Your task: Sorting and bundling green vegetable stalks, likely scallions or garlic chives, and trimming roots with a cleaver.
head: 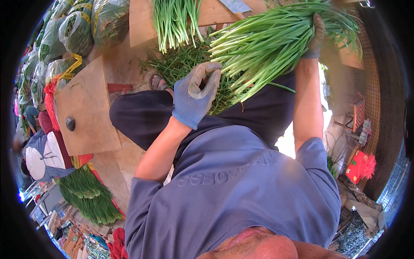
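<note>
My right hand, in a soiled glove, grips a large bunch of garlic chives by its leafy part. The pale stem ends point left and down over my lap. Left of those stem ends is my left hand in a blue glove with a dirt-stained palm. Its thumb and fingers curl together into a ring, and no item shows between them. Another bunch of chives lies on a wooden board at the top, stems hanging over the edge. A flat metal blade rests beside it.
Loose green trimmings cover the floor by my sandaled foot. At left, a wooden board carries a dark stone. Red strings, plastic-bagged greens, piled chives and another person are farther left.
</note>
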Demonstrator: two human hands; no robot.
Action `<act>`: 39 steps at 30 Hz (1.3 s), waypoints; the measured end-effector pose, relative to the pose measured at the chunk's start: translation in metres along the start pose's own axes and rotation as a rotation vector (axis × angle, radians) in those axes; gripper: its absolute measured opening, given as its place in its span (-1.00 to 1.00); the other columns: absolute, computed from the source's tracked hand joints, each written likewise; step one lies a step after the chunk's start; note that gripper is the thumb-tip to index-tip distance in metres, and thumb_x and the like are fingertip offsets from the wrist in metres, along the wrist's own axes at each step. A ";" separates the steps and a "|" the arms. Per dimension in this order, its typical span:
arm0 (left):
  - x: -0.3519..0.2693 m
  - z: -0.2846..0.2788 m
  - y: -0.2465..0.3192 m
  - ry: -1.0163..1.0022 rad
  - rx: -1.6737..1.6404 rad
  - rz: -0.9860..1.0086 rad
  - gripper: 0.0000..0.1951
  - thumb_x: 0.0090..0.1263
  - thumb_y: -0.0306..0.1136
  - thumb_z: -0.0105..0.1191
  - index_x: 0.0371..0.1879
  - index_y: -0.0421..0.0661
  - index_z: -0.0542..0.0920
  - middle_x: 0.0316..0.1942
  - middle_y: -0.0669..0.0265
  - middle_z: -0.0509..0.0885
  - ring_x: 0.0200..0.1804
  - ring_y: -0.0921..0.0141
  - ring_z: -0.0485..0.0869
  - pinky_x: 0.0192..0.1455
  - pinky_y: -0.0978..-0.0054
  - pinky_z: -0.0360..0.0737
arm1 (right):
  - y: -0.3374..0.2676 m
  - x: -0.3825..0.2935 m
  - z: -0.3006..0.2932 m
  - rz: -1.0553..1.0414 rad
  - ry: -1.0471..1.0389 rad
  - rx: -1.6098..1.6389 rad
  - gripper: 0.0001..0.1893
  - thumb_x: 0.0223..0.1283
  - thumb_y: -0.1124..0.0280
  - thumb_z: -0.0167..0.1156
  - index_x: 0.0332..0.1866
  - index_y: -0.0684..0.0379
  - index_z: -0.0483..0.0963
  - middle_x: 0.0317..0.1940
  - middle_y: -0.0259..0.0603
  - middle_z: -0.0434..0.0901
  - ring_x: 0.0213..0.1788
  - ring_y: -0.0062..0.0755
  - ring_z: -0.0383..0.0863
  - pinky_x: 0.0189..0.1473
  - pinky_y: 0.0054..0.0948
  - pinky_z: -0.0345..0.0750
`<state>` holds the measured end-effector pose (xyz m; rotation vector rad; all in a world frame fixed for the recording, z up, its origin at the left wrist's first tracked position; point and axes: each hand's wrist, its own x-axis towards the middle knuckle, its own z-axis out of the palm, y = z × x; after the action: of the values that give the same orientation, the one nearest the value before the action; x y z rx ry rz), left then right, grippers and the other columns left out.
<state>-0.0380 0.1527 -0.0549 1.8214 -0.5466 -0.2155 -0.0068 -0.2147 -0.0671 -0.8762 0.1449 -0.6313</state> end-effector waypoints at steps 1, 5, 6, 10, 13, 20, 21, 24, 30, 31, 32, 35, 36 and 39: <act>0.003 0.000 -0.003 0.031 -0.019 -0.049 -0.84 0.55 -0.50 0.08 0.00 -0.19 0.66 -0.45 0.54 0.55 -0.49 0.73 0.42 -0.46 0.75 0.40 | 0.002 0.001 -0.002 0.026 -0.029 0.022 -0.52 0.33 0.14 0.11 0.20 0.27 0.50 0.02 -0.07 0.67 0.00 -0.19 0.68 0.12 -0.22 0.64; 0.010 -0.008 -0.021 0.112 -0.149 -0.196 -0.89 0.54 -0.44 0.13 -0.09 -0.19 0.66 -0.43 0.50 0.60 -0.52 0.73 0.45 -0.50 0.73 0.39 | 0.008 0.010 -0.011 -0.012 0.110 -0.073 -0.49 0.31 0.10 0.13 0.22 0.25 0.49 0.03 -0.07 0.67 0.01 -0.17 0.68 0.13 -0.19 0.64; 0.012 -0.013 -0.026 0.109 -0.161 -0.230 -0.88 0.54 -0.42 0.14 -0.10 -0.19 0.66 -0.44 0.49 0.61 -0.52 0.72 0.46 -0.51 0.73 0.39 | 0.008 0.013 -0.014 0.029 0.130 -0.037 -0.52 0.32 0.10 0.16 0.17 0.24 0.51 0.01 -0.09 0.68 0.00 -0.18 0.69 0.13 -0.20 0.64; 0.017 -0.028 -0.037 -0.001 -0.112 -0.462 -0.83 0.49 -0.31 0.23 -0.27 -0.17 0.66 -0.51 0.46 0.60 -0.52 0.68 0.47 -0.45 0.69 0.44 | 0.012 0.023 -0.028 0.042 0.089 0.073 -0.72 0.34 0.23 0.22 -0.02 0.21 0.56 -0.12 -0.16 0.72 -0.14 -0.24 0.73 0.02 -0.24 0.70; 0.024 -0.029 -0.038 0.070 -0.244 -0.417 -0.81 0.47 -0.27 0.25 -0.23 -0.16 0.67 -0.48 0.44 0.61 -0.50 0.66 0.50 -0.44 0.65 0.47 | 0.017 0.029 -0.033 0.120 0.049 0.077 -0.72 0.34 0.24 0.21 -0.01 0.23 0.56 -0.11 -0.15 0.72 -0.13 -0.23 0.73 0.02 -0.23 0.70; 0.053 -0.030 -0.025 0.207 0.333 0.333 -0.76 0.35 -0.29 0.32 -0.06 -0.05 0.71 -0.43 0.35 0.69 -0.42 0.36 0.65 -0.32 0.46 0.59 | 0.029 0.031 -0.020 0.201 0.061 0.044 -0.67 0.35 0.21 0.19 0.02 0.25 0.57 -0.09 -0.07 0.72 -0.11 -0.19 0.74 0.04 -0.19 0.70; 0.058 -0.031 -0.022 0.197 0.391 0.410 -0.76 0.32 -0.29 0.33 -0.08 -0.03 0.71 -0.42 0.32 0.71 -0.42 0.27 0.68 -0.31 0.40 0.61 | 0.030 0.031 -0.016 0.212 0.068 0.032 -0.67 0.35 0.20 0.19 0.02 0.25 0.57 -0.08 -0.07 0.72 -0.11 -0.19 0.74 0.04 -0.19 0.69; 0.068 -0.030 -0.015 0.039 0.468 0.365 -0.79 0.35 -0.25 0.29 -0.11 -0.03 0.73 -0.36 0.26 0.75 -0.37 0.22 0.70 -0.27 0.34 0.61 | 0.029 0.029 -0.003 0.178 0.039 0.017 -0.67 0.34 0.20 0.20 0.02 0.24 0.57 -0.09 -0.08 0.72 -0.09 -0.22 0.73 0.07 -0.23 0.69; 0.080 -0.023 -0.010 -0.172 0.576 0.271 -0.83 0.42 -0.20 0.17 -0.20 -0.01 0.68 -0.34 0.19 0.71 -0.32 0.10 0.69 -0.24 0.22 0.60 | 0.043 0.020 0.019 0.130 0.017 0.098 -0.74 0.29 0.25 0.28 -0.02 0.14 0.59 -0.17 -0.24 0.71 -0.14 -0.31 0.72 0.02 -0.30 0.68; 0.082 -0.023 -0.008 -0.193 0.584 0.303 -0.83 0.43 -0.22 0.16 -0.20 -0.03 0.67 -0.34 0.19 0.70 -0.32 0.09 0.68 -0.24 0.21 0.59 | 0.046 0.018 0.022 0.156 0.102 0.079 -0.75 0.28 0.26 0.29 -0.03 0.13 0.59 -0.17 -0.25 0.70 -0.14 -0.34 0.71 0.02 -0.31 0.68; 0.083 -0.022 -0.004 -0.229 0.616 0.298 -0.84 0.43 -0.23 0.15 -0.21 -0.05 0.65 -0.35 0.18 0.69 -0.33 0.08 0.68 -0.24 0.20 0.59 | 0.051 0.017 0.024 0.168 0.125 0.074 -0.76 0.28 0.26 0.30 -0.04 0.12 0.59 -0.18 -0.27 0.70 -0.14 -0.36 0.71 0.02 -0.33 0.68; 0.079 -0.021 0.017 -0.279 0.596 0.328 -0.89 0.44 -0.33 0.13 -0.26 -0.09 0.60 -0.39 0.14 0.63 -0.37 0.07 0.64 -0.28 0.24 0.58 | 0.058 0.011 0.028 0.094 0.158 -0.010 -0.81 0.28 0.30 0.31 -0.08 0.12 0.61 -0.19 -0.32 0.68 -0.14 -0.45 0.69 0.01 -0.41 0.67; 0.074 -0.024 0.026 -0.294 0.376 0.285 -0.94 0.45 -0.45 0.09 -0.29 -0.14 0.55 -0.47 0.22 0.61 -0.49 0.25 0.61 -0.38 0.38 0.54 | 0.059 0.008 0.028 0.112 0.142 0.007 -0.80 0.29 0.31 0.30 -0.05 0.13 0.60 -0.17 -0.32 0.69 -0.13 -0.46 0.70 0.00 -0.40 0.68; 0.051 -0.040 0.052 -0.476 -0.216 -0.234 -0.92 0.44 -0.52 0.08 -0.34 -0.16 0.51 -0.51 0.37 0.57 -0.52 0.50 0.54 -0.44 0.53 0.47 | 0.057 0.002 0.028 0.241 0.111 0.072 -0.76 0.31 0.32 0.28 0.01 0.15 0.59 -0.14 -0.30 0.69 -0.11 -0.46 0.71 -0.02 -0.40 0.71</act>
<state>0.0097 0.1510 0.0135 1.6205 -0.6091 -0.8504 0.0314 -0.1703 -0.0916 -0.7406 0.3206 -0.4570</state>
